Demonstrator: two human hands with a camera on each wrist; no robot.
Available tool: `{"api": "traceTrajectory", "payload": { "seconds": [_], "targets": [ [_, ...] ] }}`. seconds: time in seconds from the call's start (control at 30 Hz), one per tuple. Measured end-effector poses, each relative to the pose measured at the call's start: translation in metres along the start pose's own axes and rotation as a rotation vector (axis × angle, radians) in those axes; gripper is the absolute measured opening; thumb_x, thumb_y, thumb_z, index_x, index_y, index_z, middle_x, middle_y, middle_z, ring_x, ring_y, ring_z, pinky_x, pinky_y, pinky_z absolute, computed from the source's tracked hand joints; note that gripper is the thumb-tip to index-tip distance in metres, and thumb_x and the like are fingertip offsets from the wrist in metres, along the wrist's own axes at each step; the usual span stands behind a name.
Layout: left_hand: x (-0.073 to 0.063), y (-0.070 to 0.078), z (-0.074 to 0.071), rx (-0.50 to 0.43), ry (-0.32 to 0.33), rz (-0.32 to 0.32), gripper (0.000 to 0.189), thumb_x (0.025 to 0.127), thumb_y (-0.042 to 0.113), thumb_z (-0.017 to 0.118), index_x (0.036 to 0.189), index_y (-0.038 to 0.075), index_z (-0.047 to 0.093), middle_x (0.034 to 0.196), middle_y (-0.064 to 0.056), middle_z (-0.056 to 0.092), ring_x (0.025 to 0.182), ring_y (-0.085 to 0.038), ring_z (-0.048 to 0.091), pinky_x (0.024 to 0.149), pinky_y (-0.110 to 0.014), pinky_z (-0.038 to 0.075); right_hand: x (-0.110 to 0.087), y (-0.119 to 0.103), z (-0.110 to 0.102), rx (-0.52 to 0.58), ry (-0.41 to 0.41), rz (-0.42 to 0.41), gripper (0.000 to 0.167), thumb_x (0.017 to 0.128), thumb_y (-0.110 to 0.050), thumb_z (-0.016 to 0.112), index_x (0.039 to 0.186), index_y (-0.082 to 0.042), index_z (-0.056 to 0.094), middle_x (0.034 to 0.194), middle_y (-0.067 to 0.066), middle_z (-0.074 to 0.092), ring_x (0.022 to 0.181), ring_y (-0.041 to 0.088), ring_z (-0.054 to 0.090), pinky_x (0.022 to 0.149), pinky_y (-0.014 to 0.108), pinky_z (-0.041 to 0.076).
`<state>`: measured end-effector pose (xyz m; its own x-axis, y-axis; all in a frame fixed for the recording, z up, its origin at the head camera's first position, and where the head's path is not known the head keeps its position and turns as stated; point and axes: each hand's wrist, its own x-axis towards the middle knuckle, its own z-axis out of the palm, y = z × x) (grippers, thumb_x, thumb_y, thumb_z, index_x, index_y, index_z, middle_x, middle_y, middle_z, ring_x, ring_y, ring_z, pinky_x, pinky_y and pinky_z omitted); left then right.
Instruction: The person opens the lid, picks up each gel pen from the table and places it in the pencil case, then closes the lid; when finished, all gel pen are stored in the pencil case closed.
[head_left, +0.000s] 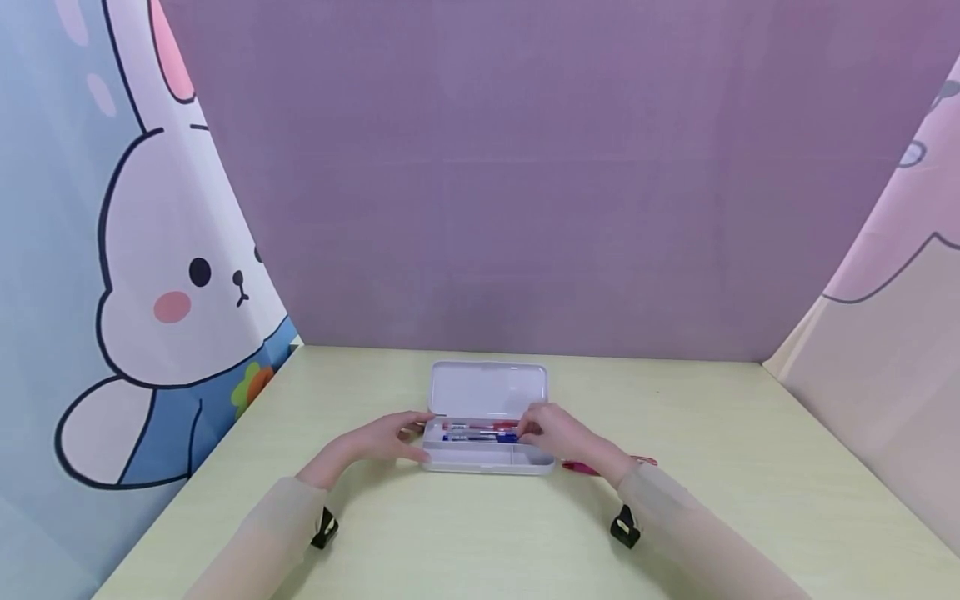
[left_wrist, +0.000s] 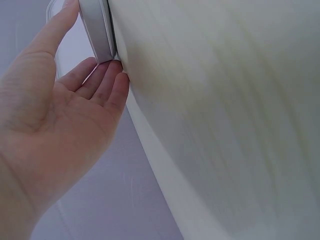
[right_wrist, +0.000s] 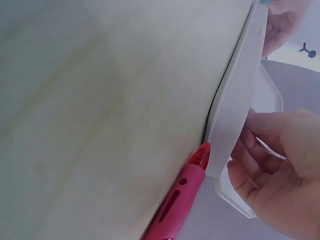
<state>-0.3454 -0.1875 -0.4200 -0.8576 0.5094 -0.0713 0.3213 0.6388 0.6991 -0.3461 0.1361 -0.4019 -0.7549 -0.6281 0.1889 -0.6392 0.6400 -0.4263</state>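
Observation:
A white pencil case (head_left: 468,457) lies with its lid (head_left: 489,390) tipped back. In its rear compartment are a red-capped clear pen (head_left: 480,426) and a blue-capped clear pen (head_left: 480,437), side by side. My left hand (head_left: 386,435) holds the case's left end, thumb at the front corner and fingers at the back; the left wrist view shows the fingertips against the case end (left_wrist: 97,35). My right hand (head_left: 558,429) reaches over the right end, curled fingers pinching the blue cap; in the right wrist view the case wall (right_wrist: 240,95) hides its fingertips.
A pink pen-shaped tool (right_wrist: 177,200) with a red tip lies on the pale table (head_left: 480,542), touching or close beside the case's right end, under the right forearm. A purple panel (head_left: 487,183) rises behind the table; printed curtains flank it.

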Motion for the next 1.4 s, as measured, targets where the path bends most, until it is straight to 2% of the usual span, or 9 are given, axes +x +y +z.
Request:
{"api": "traceTrajectory", "payload": {
  "seconds": [0.23, 0.47, 0.67, 0.83, 1.1, 1.4],
  "targets": [
    [0.002, -0.001, 0.001, 0.0, -0.002, 0.003, 0.075, 0.079, 0.032, 0.075, 0.14, 0.006, 0.041, 0.137, -0.017, 0.048, 0.124, -0.034, 0.047, 0.106, -0.05, 0.038, 0.0, 0.002, -0.002, -0.036, 0.002, 0.005, 0.007, 0.084, -0.001, 0.065, 0.086, -0.004, 0.071, 0.084, 0.001, 0.061, 0.078, 0.011, 0.057, 0.07, 0.023, 0.052],
    [0.005, -0.002, 0.002, 0.0, -0.002, -0.004, 0.076, 0.079, 0.033, 0.075, 0.141, 0.007, 0.041, 0.137, -0.017, 0.047, 0.124, -0.034, 0.047, 0.106, -0.05, 0.038, -0.002, 0.006, -0.006, -0.032, 0.026, 0.017, 0.009, 0.083, 0.002, 0.065, 0.09, -0.002, 0.07, 0.087, 0.004, 0.064, 0.083, 0.016, 0.061, 0.076, 0.03, 0.055],
    [0.006, -0.001, 0.003, 0.0, 0.002, -0.014, 0.075, 0.079, 0.032, 0.075, 0.141, 0.007, 0.041, 0.137, -0.018, 0.047, 0.125, -0.035, 0.046, 0.106, -0.05, 0.037, -0.005, 0.012, -0.016, 0.012, 0.051, 0.044, 0.008, 0.085, -0.004, 0.065, 0.091, -0.005, 0.07, 0.086, 0.001, 0.066, 0.079, 0.012, 0.058, 0.071, 0.025, 0.052],
    [0.006, 0.001, 0.003, 0.003, 0.006, -0.017, 0.075, 0.079, 0.032, 0.075, 0.141, 0.007, 0.041, 0.137, -0.018, 0.047, 0.124, -0.035, 0.046, 0.106, -0.051, 0.037, -0.012, 0.019, -0.025, 0.068, 0.062, 0.065, 0.011, 0.089, -0.012, 0.063, 0.096, -0.008, 0.071, 0.088, -0.003, 0.066, 0.081, 0.01, 0.057, 0.073, 0.024, 0.051],
    [0.007, 0.006, 0.0, 0.005, 0.02, -0.037, 0.075, 0.079, 0.032, 0.075, 0.141, 0.008, 0.041, 0.138, -0.017, 0.047, 0.125, -0.034, 0.046, 0.106, -0.049, 0.038, -0.024, 0.036, -0.039, 0.013, 0.116, -0.004, 0.015, 0.089, -0.014, 0.064, 0.099, -0.006, 0.07, 0.09, -0.001, 0.068, 0.083, 0.012, 0.062, 0.073, 0.025, 0.054],
    [0.008, 0.007, 0.001, 0.006, 0.021, -0.034, 0.076, 0.079, 0.032, 0.075, 0.141, 0.007, 0.041, 0.139, -0.017, 0.046, 0.124, -0.035, 0.046, 0.106, -0.051, 0.038, -0.043, 0.049, -0.054, -0.003, 0.153, 0.012, 0.019, 0.089, -0.02, 0.064, 0.103, -0.009, 0.069, 0.094, -0.003, 0.068, 0.087, 0.013, 0.063, 0.076, 0.028, 0.055]
  ]
}}
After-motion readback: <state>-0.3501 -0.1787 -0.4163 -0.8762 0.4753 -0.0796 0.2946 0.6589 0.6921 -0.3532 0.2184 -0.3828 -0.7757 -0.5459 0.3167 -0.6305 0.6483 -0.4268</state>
